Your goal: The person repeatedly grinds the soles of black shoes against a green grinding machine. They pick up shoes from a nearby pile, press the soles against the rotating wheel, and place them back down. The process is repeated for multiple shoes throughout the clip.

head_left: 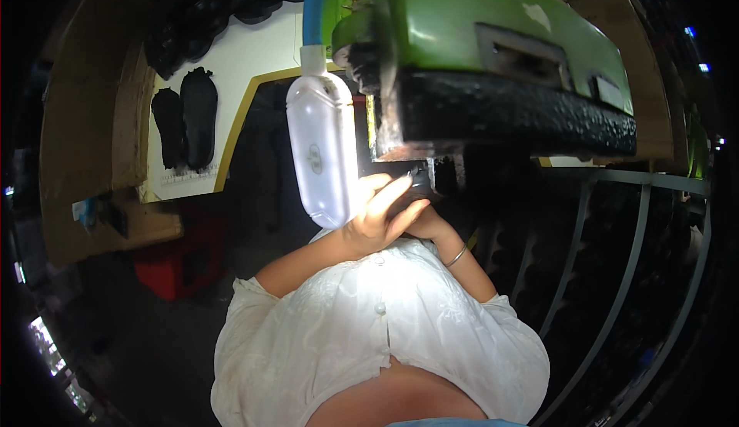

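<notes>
Pointing toward the underside of the green machine [493, 19], the left hand [377, 215] presents its thumb and forefinger apart, with a visible gap between them. The right hand [429, 225] is largely concealed behind the left; whether its fingers are together or apart cannot be determined. A metal bangle [457, 255] encircles the right wrist. A dark part [419, 181] is located just beyond the left fingertips, below the black lower edge of the machine; contact with either hand cannot be confirmed.

A white lamp [319, 150] hangs from a blue neck [313, 4] immediately left of the machine, near the left hand. On the white tabletop [254, 42] at left, two flat black sole-shaped pieces [202, 119] lie side by side, near a black pile [215, 4]. A red plastic object [181, 265] stands below; a metal rack [631, 265] occupies the right side.
</notes>
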{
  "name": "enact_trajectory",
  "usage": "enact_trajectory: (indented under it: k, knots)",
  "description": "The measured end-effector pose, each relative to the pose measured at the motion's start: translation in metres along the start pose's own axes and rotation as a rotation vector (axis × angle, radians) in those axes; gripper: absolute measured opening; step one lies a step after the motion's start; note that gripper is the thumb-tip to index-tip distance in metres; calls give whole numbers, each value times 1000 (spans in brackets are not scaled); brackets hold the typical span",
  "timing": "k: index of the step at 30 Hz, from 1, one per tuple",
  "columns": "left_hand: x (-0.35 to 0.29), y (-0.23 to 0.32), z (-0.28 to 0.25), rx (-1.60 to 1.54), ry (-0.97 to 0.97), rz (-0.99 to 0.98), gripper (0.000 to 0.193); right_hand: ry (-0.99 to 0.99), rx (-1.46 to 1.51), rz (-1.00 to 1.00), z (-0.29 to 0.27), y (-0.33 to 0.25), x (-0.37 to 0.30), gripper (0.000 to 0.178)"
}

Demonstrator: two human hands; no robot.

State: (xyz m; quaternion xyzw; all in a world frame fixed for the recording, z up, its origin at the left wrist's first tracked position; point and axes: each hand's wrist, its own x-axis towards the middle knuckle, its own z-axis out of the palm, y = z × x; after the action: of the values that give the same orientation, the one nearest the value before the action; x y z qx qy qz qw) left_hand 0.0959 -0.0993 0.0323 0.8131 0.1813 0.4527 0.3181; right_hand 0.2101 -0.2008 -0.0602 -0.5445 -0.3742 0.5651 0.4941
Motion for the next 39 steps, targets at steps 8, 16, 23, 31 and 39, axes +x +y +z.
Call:
enact_trajectory:
  k: [8, 16, 23, 31, 39]
  knots:
    - [45, 6, -13, -54, -399, -486, 33, -3, 13, -180, 21, -38, 12, 36]
    - [45, 0, -36, -442, -465, -818, 31, -122, -333, -150, 0, -56, -3, 35]
    - [28, -13, -31, -319, -358, -787, 41, 18, -298, -192, -97, -122, -29, 29]
    - [5, -34, -40, -216, -104, -584, 52, 231, 275, -464, -84, -124, 3, 47]
    - [4, -60, -97, -685, 65, -685, 33, 290, -434, -684, -10, -136, 23, 47]
